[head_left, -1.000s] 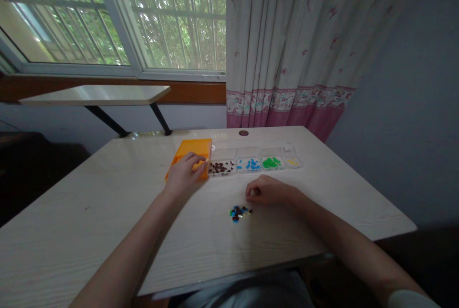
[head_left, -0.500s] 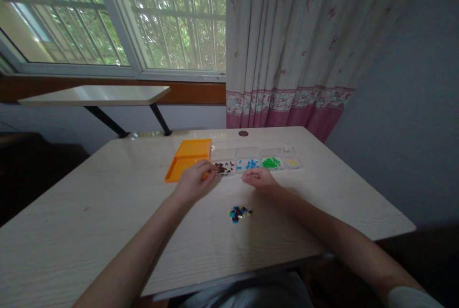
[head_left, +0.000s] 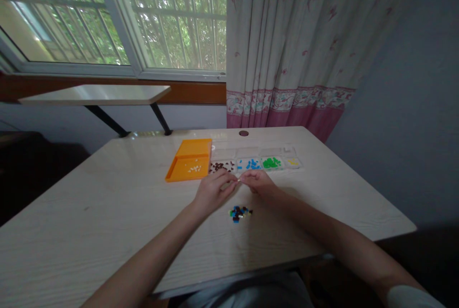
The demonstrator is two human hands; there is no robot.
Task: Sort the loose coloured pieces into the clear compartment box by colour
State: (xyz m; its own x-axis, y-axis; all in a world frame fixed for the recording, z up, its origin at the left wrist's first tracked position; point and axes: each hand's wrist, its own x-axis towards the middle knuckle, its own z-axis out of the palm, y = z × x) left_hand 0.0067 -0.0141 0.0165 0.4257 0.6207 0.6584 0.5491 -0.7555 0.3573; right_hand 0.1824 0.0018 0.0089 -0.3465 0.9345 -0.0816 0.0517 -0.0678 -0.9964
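My left hand point(head_left: 214, 191) and my right hand point(head_left: 257, 181) meet fingertip to fingertip over the table, both pinched around a tiny pale piece between them that is too small to name. Just beyond them lies a clear compartment box point(head_left: 256, 163) holding dark brown, blue, green and yellow bits in separate cells. To its left an orange tray point(head_left: 189, 160) holds several small white bits. A little pile of mixed dark, blue and green pieces point(head_left: 239, 212) lies on the table close in front of my hands.
The pale wooden table point(head_left: 107, 217) has a round cable hole point(head_left: 244, 133) near its far edge. A window, a narrow shelf point(head_left: 93, 94) and a patterned curtain point(head_left: 287, 45) stand behind. The table's right edge drops off near the wall.
My left hand left the orange tray and moved right to meet my right hand, which came forward from beside the pile. White bits in the tray are now uncovered.
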